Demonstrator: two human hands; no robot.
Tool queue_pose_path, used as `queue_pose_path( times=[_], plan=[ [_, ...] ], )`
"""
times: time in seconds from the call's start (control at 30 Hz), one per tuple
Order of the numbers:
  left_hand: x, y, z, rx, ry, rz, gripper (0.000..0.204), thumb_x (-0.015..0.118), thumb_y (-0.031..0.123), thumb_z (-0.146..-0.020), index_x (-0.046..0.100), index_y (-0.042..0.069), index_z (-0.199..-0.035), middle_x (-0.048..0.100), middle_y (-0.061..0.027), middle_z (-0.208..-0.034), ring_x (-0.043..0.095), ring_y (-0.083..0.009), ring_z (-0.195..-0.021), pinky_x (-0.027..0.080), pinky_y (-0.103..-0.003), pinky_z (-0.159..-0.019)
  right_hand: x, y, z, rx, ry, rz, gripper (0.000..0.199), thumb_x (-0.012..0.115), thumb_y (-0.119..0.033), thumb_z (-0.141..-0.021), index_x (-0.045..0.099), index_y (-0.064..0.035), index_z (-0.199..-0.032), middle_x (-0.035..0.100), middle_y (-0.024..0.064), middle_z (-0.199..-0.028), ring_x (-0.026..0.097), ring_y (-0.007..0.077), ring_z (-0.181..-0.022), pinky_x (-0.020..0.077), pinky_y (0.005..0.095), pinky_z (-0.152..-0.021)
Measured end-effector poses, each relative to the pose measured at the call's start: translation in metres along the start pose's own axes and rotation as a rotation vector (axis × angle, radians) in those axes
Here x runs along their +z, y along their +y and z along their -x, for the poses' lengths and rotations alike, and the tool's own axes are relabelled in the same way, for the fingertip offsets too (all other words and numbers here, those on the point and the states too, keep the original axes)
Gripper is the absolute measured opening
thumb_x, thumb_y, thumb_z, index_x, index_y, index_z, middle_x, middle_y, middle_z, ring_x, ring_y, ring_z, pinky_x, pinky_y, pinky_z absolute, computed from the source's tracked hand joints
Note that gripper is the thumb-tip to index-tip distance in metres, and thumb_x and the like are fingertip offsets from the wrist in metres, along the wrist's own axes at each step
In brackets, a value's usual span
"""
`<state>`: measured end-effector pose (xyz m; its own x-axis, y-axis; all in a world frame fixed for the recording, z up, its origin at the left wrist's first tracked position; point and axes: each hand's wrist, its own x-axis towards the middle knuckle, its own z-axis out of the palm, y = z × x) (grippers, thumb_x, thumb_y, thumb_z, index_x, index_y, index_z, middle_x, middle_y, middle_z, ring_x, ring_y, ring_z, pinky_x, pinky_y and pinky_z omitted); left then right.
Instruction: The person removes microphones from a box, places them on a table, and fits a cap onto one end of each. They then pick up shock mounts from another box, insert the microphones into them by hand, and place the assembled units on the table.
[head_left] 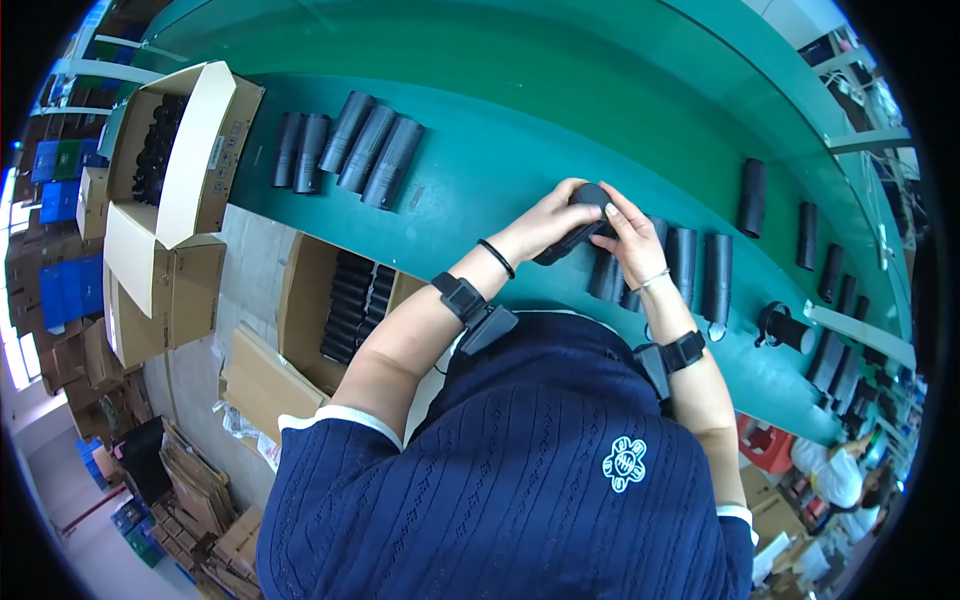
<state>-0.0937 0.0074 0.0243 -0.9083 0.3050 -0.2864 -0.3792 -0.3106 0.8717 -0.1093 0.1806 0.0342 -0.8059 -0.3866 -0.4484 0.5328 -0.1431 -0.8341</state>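
Above the green bench, a black cylinder [591, 196] is held between both hands, its rounded end tilted up and away from me. My left hand [553, 220] wraps its side, with the thumb lying across it. From the other side, my right hand [634, 235] closes on the same end, thumb and fingers pressed near the rim. Part of the cylinder is hidden by the fingers. Just beside and below my right hand lie several similar black cylinders [682, 262] on the bench, partly covered by the hand and wrist.
More black cylinders [393, 163] lie at the bench's left. An open carton [215, 150] of black parts stands at its left end; another carton [292, 300] with cylinders sits below the edge. Further right are a black ringed piece [785, 328] and a red stool [764, 443]. People work at far right.
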Motion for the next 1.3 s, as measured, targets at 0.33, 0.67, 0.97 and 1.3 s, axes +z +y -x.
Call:
queue_pose_path(
  times=[0.33, 0.67, 0.97, 1.3],
  plan=[
    [0.000, -0.005, 0.003, 0.001, 0.142, 0.201, 0.035, 0.047, 0.014, -0.090, 0.043, 0.003, -0.123, 0.050, -0.0074, -0.110, 0.051, -0.0150, -0.101, 0.042, -0.029, -0.087, 0.026, -0.010, -0.005, 0.055, -0.016, -0.085, 0.043, 0.054, -0.010, -0.089, 0.050, -0.0148, -0.132, 0.055, 0.0014, -0.118, 0.054, 0.0111, -0.097, 0.0518, 0.0298, -0.070],
    [0.001, -0.023, 0.012, 0.248, 0.080, -0.564, 0.076, 0.075, 0.026, -0.076, 0.028, 0.006, -0.133, 0.042, -0.0135, -0.124, 0.047, -0.0261, -0.114, 0.041, -0.037, -0.096, 0.000, 0.006, 0.006, -0.008, -0.169, -0.080, 0.054, 0.065, -0.010, -0.084, 0.045, -0.0068, -0.134, 0.051, 0.0075, -0.126, 0.051, 0.0177, -0.113, 0.0476, 0.0329, -0.090],
    [0.002, -0.025, 0.014, 0.284, 0.134, -0.697, 0.067, 0.079, 0.025, -0.069, 0.047, 0.000, -0.122, 0.056, -0.0181, -0.109, 0.056, -0.0328, -0.101, 0.046, -0.040, -0.089, -0.011, 0.021, -0.013, -0.132, -0.029, 0.383, 0.056, 0.075, -0.006, -0.075, 0.049, -0.0026, -0.125, 0.059, 0.0069, -0.108, 0.058, 0.0145, -0.096, 0.0483, 0.0272, -0.084],
    [0.001, -0.018, 0.016, 0.309, 0.195, -0.784, 0.051, 0.075, 0.024, -0.069, 0.056, -0.001, -0.109, 0.058, -0.0192, -0.101, 0.056, -0.0363, -0.096, 0.046, -0.043, -0.083, 0.000, 0.013, -0.004, -0.113, -0.062, 0.214, 0.054, 0.075, -0.007, -0.075, 0.050, -0.0018, -0.122, 0.057, 0.0047, -0.106, 0.055, 0.0129, -0.098, 0.0465, 0.0267, -0.087]
  ],
)
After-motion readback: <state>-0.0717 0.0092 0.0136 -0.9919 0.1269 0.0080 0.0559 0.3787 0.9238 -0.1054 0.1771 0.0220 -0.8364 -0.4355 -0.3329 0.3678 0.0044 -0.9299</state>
